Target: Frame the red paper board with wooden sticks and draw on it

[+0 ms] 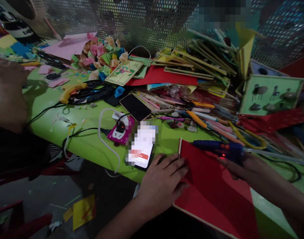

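Red board (216,196): lower right of frame. Left hand (165,181): fingers slightly apart, laid over its left edge. Right hand (253,169): fingers wrapped round glue gun (217,147), nozzle near board's upper-left corner. Lit phone (143,146) mid-frame on green worktop (48,116). Paper flowers (99,53) upper left of centre.

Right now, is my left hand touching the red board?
Touching. The head view shows the left hand with its fingers lying over an edge of the red board.
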Tool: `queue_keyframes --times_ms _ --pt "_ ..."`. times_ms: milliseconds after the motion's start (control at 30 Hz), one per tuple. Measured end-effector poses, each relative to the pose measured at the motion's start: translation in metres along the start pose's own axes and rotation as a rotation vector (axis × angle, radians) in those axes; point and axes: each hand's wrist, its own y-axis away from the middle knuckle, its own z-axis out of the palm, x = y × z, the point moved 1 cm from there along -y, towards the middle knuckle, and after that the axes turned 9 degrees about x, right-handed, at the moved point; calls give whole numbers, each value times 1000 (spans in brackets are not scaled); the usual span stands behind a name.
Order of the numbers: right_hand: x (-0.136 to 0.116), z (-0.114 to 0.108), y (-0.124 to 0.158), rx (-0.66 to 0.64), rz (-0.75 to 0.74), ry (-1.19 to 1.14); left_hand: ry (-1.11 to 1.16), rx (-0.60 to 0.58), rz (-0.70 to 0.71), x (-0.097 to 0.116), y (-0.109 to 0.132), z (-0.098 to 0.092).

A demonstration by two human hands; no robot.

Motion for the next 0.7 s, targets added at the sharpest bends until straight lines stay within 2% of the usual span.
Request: queue_keyframes --times_ms 200,500,700 --pt "-15 -2 -1 23 -30 -5 7 1 0 0 -1 -1" --pt "14 -1 4 64 -13 -25 26 -15 -19 0 1 2" --pt "-1 -1 0 54 -47 -25 10 -9 -8 0 -1 -1"
